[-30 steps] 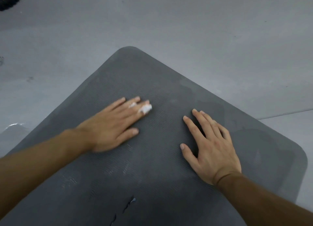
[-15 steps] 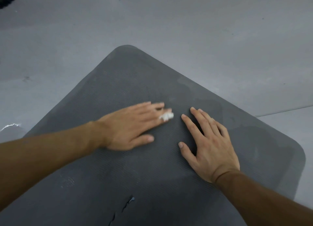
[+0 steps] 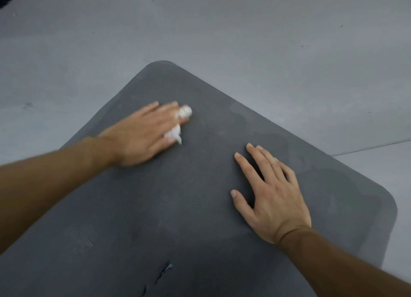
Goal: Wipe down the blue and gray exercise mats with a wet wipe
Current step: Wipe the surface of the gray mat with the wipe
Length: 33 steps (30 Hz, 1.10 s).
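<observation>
I see the dark gray ribbed foam exercise mat [image 3: 189, 196] lying corner-on across the pale gray floor [image 3: 222, 29], damp patches near its far right edge, a small tear [image 3: 164, 270] at the near side. Left hand [image 3: 142, 134], motion-blurred, lies flat with fingers stretched out, pressing the crumpled white wet wipe [image 3: 183, 112] onto the mat's far left part, bits of wipe poking out between and past the fingertips. Right hand [image 3: 273, 196] rests palm-down, fingers spread wide, holding nothing, well apart from the wipe
</observation>
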Each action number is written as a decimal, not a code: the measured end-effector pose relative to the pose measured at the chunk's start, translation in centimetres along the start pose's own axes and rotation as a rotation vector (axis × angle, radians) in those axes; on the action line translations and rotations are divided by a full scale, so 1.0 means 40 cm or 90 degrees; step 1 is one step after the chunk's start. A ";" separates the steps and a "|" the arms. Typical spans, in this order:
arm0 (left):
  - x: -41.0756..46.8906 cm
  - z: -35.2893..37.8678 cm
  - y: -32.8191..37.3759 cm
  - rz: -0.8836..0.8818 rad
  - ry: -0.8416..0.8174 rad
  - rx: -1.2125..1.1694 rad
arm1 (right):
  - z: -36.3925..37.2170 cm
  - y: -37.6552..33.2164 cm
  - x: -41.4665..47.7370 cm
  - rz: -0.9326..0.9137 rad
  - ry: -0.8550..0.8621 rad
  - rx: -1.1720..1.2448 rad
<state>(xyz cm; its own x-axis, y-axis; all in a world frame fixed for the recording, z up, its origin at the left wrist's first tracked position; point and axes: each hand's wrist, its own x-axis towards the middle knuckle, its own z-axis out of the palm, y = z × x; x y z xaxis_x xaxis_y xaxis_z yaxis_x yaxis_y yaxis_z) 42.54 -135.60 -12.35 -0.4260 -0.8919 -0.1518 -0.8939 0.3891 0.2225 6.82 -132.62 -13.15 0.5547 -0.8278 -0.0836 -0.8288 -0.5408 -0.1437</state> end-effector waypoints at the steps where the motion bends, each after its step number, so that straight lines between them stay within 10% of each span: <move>1: 0.021 -0.010 -0.040 -0.062 0.009 -0.005 | 0.000 0.000 0.000 -0.001 0.000 -0.001; 5: 0.054 -0.018 -0.103 -0.177 0.024 -0.023 | 0.001 0.000 0.002 0.000 -0.003 -0.004; 21: -0.235 0.074 0.227 0.236 -0.065 0.056 | 0.000 0.001 0.002 -0.005 -0.002 0.005; 33: -0.033 0.011 -0.073 -0.168 0.032 -0.039 | -0.003 -0.001 0.002 0.002 -0.009 -0.001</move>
<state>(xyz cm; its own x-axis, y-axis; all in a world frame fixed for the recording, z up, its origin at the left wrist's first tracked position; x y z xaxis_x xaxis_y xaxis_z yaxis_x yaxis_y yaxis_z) 45.65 -135.45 -13.21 -0.1713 -0.9713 -0.1650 -0.9623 0.1290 0.2396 6.89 -132.68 -13.04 0.5535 -0.8272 -0.0973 -0.8303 -0.5389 -0.1422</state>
